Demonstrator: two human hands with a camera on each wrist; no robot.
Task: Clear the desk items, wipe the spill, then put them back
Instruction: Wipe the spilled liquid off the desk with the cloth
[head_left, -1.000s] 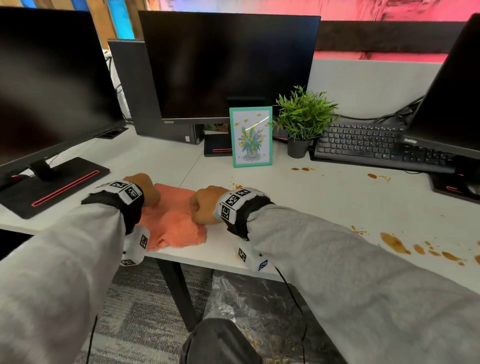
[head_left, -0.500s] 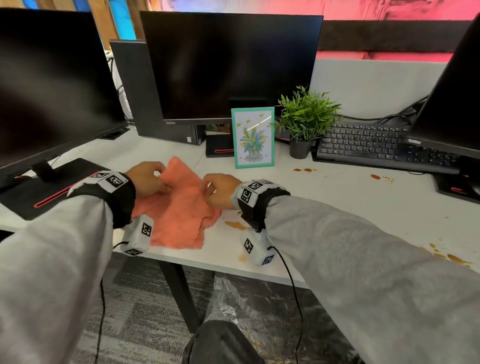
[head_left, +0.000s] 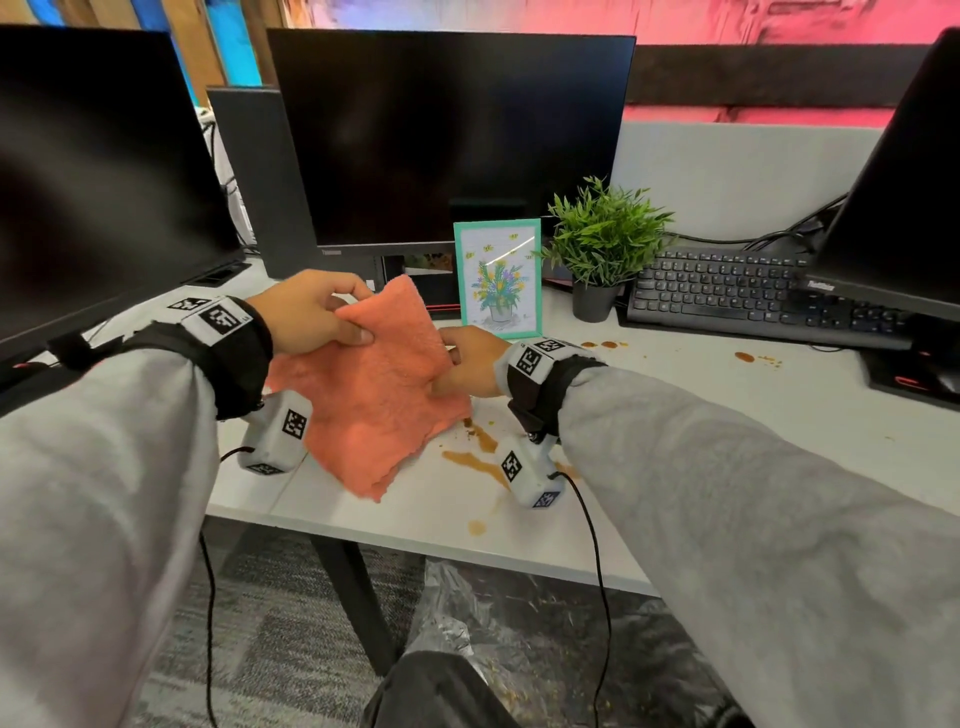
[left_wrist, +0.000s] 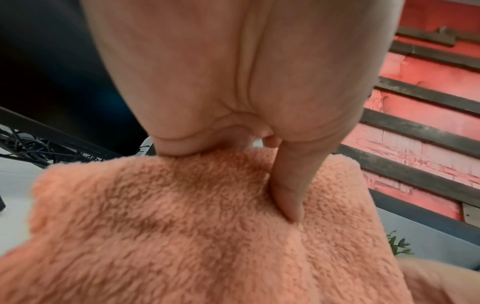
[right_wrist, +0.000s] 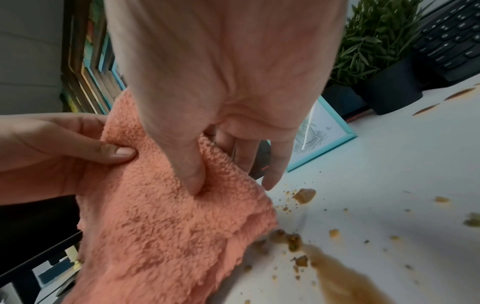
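Both hands pinch the orange cloth: the left hand (head_left: 311, 312) holds its raised top edge, the right hand (head_left: 465, 364) its right side. That cloth (head_left: 374, 400) hangs over the desk (head_left: 727, 415), its lower part near the brown spill (head_left: 475, 457). Dragged carelessly, it could smear the liquid toward the picture frame (head_left: 497, 278) and plant (head_left: 602, 249), which look uncleared.
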